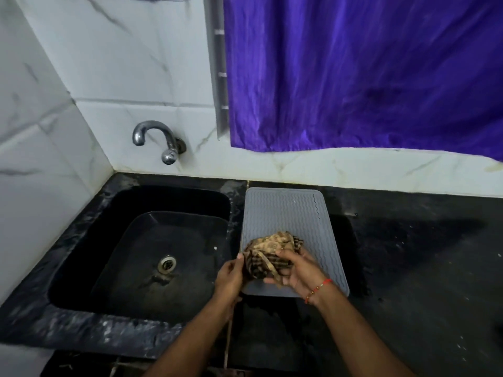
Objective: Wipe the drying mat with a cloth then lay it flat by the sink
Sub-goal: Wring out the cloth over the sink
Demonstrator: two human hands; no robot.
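A grey ribbed drying mat [285, 213] lies flat on the black counter just right of the sink [89, 257]. Over the mat's near half I hold a bunched brown-and-tan checked cloth [272, 248] with both hands. My left hand [231, 276] grips the cloth's left side, near the mat's left edge. My right hand [299, 270], with a red bead bracelet at the wrist, holds the cloth's right side with fingers curled into the folds. The hands and cloth hide part of the mat's near end.
The black counter [422, 254] runs to the right, dusty and speckled. A chrome tap [160, 140] juts from the white tiled wall above the sink, whose drain [166, 263] is in its basin. A purple curtain [367, 72] hangs behind the counter.
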